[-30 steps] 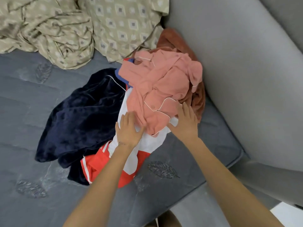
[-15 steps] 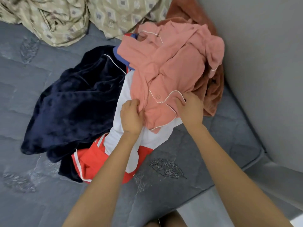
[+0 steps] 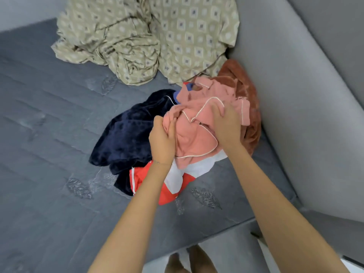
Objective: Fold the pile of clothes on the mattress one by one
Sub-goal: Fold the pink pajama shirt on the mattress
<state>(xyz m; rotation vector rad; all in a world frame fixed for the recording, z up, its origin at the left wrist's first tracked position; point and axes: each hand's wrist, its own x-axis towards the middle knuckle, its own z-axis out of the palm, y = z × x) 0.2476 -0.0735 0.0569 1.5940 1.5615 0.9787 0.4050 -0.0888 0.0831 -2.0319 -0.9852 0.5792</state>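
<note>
Far to the left of the left hand (image 3: 162, 142) there is only the grey mattress (image 3: 49, 134); beyond both hands lies a crumpled beige patterned sheet (image 3: 137, 36). Just left of this hand a navy garment (image 3: 128, 134) is spread out; under its wrist a red and white garment (image 3: 177, 180) shows. The left hand is closed around a bunch of the pink garment (image 3: 197, 140), which sits on top of the pile between the two hands; the right hand (image 3: 226, 127) is clamped on a piped edge of the same garment. Just right of it a rust-brown piece (image 3: 252, 115) leans against the grey padded side (image 3: 295, 95).

The risk, I think, comes from the bunched cloth: both hands hold it at chance places, so when lifted it may hang twisted; a part caught under the rust-brown piece could drag that piece along; a strong pull could bring the pile toward the near mattress edge.
</note>
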